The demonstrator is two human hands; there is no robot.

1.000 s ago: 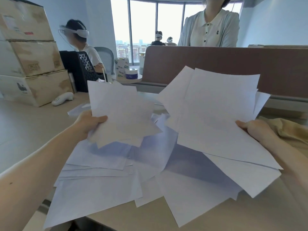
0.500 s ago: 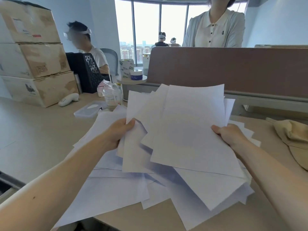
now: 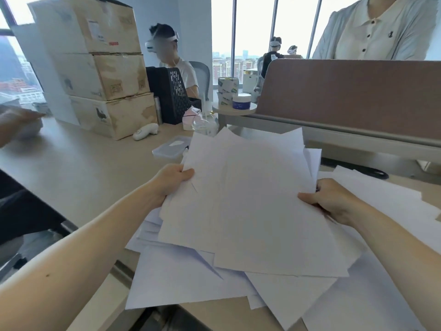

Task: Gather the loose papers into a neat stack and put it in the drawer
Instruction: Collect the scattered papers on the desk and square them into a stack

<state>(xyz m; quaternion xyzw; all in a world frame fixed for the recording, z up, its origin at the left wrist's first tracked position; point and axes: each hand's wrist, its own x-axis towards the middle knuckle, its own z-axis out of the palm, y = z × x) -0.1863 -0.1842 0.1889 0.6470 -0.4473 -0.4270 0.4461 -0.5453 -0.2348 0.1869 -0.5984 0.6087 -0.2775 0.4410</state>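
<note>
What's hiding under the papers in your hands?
More loose white sheets spread on the desk. Whatever lies directly beneath the held papers is covered.

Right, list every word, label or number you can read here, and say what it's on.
Nothing is sharp enough to quote.
The boxes: black printing and a red label, all blurred.
The cartons: green print, too small to read.
The jar: label blurred.
The papers: blank on the sides that show.
</note>
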